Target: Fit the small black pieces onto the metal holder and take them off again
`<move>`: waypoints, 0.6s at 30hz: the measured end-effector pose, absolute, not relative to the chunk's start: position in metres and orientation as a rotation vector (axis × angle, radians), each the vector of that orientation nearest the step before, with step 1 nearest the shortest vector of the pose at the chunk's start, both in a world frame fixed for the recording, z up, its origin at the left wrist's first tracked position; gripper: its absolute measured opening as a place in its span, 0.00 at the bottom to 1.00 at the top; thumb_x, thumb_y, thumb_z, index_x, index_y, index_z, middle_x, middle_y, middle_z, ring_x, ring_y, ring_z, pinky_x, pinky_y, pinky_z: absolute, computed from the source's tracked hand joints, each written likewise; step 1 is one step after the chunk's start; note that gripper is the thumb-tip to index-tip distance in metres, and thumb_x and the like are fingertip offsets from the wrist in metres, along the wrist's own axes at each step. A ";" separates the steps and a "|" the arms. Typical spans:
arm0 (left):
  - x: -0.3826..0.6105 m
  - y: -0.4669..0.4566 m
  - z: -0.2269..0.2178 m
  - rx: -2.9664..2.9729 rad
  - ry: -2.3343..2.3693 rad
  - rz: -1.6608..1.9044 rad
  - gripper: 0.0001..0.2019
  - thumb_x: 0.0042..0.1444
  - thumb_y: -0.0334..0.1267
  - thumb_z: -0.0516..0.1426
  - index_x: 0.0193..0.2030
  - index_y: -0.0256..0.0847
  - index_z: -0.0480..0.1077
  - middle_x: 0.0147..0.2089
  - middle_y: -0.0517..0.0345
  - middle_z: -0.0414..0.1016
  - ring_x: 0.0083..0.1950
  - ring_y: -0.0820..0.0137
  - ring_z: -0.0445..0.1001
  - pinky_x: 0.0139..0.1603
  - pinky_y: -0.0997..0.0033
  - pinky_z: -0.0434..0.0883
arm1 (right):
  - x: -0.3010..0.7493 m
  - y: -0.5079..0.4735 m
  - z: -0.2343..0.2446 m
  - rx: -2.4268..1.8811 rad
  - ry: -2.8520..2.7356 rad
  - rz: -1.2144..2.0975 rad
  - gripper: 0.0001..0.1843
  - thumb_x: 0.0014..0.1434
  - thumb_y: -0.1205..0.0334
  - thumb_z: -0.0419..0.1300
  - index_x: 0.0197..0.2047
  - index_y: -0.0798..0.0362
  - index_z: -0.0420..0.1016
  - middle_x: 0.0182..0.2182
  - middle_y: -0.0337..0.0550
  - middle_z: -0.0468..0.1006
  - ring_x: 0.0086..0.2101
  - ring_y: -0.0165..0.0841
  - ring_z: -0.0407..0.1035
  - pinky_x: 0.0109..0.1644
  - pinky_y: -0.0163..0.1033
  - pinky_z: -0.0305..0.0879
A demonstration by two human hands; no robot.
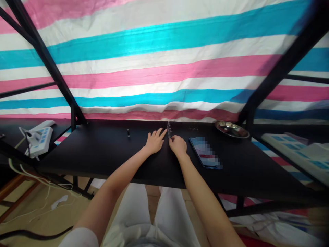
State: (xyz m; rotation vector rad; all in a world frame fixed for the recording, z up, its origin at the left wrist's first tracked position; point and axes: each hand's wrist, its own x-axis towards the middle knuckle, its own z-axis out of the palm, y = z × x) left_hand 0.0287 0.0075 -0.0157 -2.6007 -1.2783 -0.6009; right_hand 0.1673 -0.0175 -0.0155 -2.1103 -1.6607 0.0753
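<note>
Where the slim, dark-grey strip of bead-like knobs [169,129] is: it sits near the far edge of the flat, black counter [89,151], between the bare left hand [155,141] and the bare right hand [178,144]; whether it lies down or stands up, I cannot tell
Right grip: grasping the strip's near end, thumb and fingers curled together
Left grip: released, palm down, fingers spread, the foremost fingertips just beside the strip; whether they touch it cannot be made out
Dark, rectangular phone with a blue edge [197,147]: lies just right of the right hand, its screen partly pixelated
Row of tiny, pale specks [193,129]: beyond the phone, too small to identify
Round, shiny, silver metal dish [245,136]: at the counter's far right corner
Small, dark cylinder with a pale band [128,132]: left of the left hand, well apart from the strip
Pink, white and blue striped sheet [154,75]: hangs behind the counter, past sloping black posts [54,71]
</note>
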 end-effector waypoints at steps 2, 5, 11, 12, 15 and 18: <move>0.032 0.012 -0.015 -2.610 -1.248 -0.602 0.24 0.57 0.34 0.49 0.62 0.45 0.54 0.63 0.49 0.56 0.56 0.58 0.60 0.50 0.56 0.59 | 0.167 -0.016 -0.017 -2.104 -1.663 0.070 0.13 0.57 0.60 0.50 0.40 0.56 0.73 0.39 0.52 0.75 0.41 0.39 0.69 0.40 0.39 0.61; 0.034 0.016 -0.015 -2.616 -1.258 -0.659 0.17 0.58 0.32 0.48 0.53 0.42 0.64 0.53 0.48 0.67 0.51 0.61 0.64 0.47 0.58 0.59 | 0.168 -0.013 -0.020 -2.096 -1.661 0.065 0.13 0.57 0.59 0.51 0.39 0.55 0.73 0.39 0.52 0.75 0.40 0.38 0.69 0.40 0.39 0.61; 0.020 0.019 -0.013 -2.625 -1.330 -0.839 0.07 0.57 0.37 0.52 0.38 0.40 0.70 0.40 0.52 0.73 0.43 0.64 0.67 0.44 0.62 0.59 | 0.170 -0.007 -0.026 -2.102 -1.631 0.029 0.14 0.57 0.57 0.53 0.39 0.55 0.74 0.39 0.52 0.75 0.40 0.39 0.68 0.40 0.40 0.60; 0.015 0.019 -0.013 -2.614 -1.358 -0.892 0.07 0.56 0.38 0.53 0.38 0.40 0.70 0.40 0.53 0.74 0.42 0.64 0.68 0.44 0.62 0.60 | 0.170 -0.006 -0.027 -2.098 -1.626 0.018 0.14 0.56 0.57 0.53 0.39 0.55 0.74 0.39 0.52 0.75 0.40 0.39 0.68 0.40 0.40 0.60; -0.001 0.018 -0.010 -2.572 -1.437 -1.070 0.08 0.56 0.40 0.54 0.37 0.41 0.70 0.39 0.54 0.74 0.42 0.65 0.68 0.44 0.64 0.60 | 0.170 -0.002 -0.028 -2.098 -1.617 0.008 0.14 0.56 0.56 0.53 0.39 0.55 0.75 0.39 0.52 0.75 0.40 0.39 0.68 0.41 0.41 0.60; -0.015 0.015 -0.009 -2.537 -1.496 -1.281 0.08 0.55 0.42 0.55 0.35 0.40 0.70 0.36 0.55 0.74 0.40 0.67 0.69 0.43 0.65 0.62 | 0.171 0.001 -0.029 -2.107 -1.619 0.033 0.15 0.56 0.55 0.54 0.39 0.54 0.75 0.39 0.51 0.75 0.41 0.39 0.68 0.42 0.41 0.59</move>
